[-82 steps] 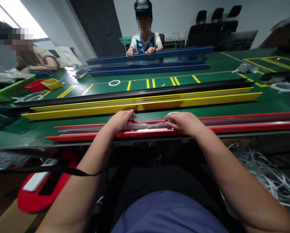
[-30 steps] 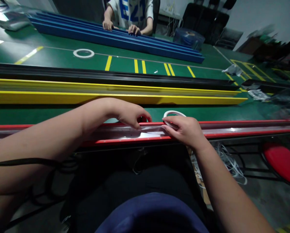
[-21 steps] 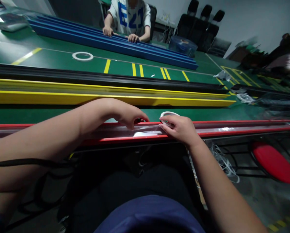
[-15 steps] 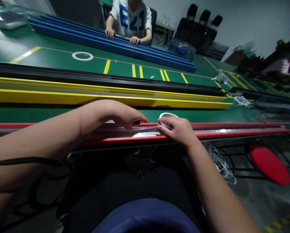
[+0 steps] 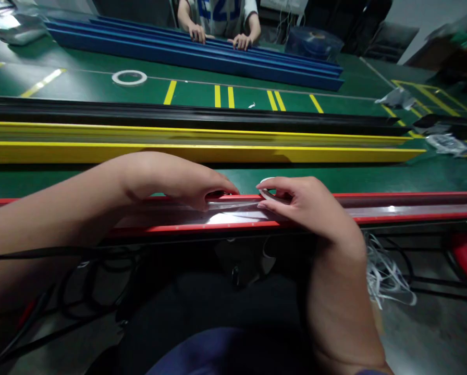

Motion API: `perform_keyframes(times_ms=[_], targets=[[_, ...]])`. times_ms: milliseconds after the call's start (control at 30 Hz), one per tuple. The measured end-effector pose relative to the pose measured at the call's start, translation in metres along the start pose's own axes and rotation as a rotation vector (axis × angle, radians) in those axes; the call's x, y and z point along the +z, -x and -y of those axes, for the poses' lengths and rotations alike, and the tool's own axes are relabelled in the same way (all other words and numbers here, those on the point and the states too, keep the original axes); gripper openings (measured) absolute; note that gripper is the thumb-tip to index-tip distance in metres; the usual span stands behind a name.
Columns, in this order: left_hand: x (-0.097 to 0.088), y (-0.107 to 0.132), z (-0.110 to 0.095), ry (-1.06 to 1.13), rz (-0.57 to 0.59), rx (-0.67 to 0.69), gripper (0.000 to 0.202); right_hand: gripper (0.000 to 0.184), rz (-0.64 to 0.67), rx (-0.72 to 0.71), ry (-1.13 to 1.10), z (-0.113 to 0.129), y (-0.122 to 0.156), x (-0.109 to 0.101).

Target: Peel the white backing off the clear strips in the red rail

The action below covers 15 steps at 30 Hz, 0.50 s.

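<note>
Left of centre, left hand [image 5: 182,182] over the red rail [image 5: 233,226] that crosses mid-frame; whether its fingers grip cannot be told. Right of centre, right hand [image 5: 309,200], fingers clamped on a white ring [image 5: 268,195].

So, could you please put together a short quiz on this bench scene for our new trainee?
1. Open question: What is the right hand holding?

2. True or false: The yellow rail lies between the red rail and the black rail.

3. Multiple choice: What colour are the far rails under the co-worker's hands?
A) Red
B) Blue
C) Yellow

Key:
1. A white ring.
2. True.
3. B.
</note>
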<state>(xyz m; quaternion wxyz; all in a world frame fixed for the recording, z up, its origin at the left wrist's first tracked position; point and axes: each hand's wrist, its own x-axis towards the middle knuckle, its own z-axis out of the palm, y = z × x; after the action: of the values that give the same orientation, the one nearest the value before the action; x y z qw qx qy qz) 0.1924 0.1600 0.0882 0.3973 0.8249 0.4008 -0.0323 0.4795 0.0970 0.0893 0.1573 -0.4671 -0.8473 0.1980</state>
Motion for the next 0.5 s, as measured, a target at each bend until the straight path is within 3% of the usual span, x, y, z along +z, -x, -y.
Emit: perform_keyframes(times_ms=[133,233,367,500], targets=[[-0.005,0.002,-0.007,0.045,0.213,0.017,0.056,0.026,0.08,-0.012,-0.033,-0.004,0.001,-0.026],[-0.007,0.002,-0.009,0.04,0.18,-0.093,0.045,0.026,0.042,-0.054,-0.035,-0.01,0.009,-0.036],[-0.01,0.006,-0.01,-0.019,0.096,-0.184,0.042,0.031,0.111,-0.111,-0.041,-0.023,0.02,-0.033],[-0.01,0.007,-0.016,-0.065,0.154,-0.179,0.043,0.034,0.079,-0.135,-0.042,-0.034,0.021,-0.026]])
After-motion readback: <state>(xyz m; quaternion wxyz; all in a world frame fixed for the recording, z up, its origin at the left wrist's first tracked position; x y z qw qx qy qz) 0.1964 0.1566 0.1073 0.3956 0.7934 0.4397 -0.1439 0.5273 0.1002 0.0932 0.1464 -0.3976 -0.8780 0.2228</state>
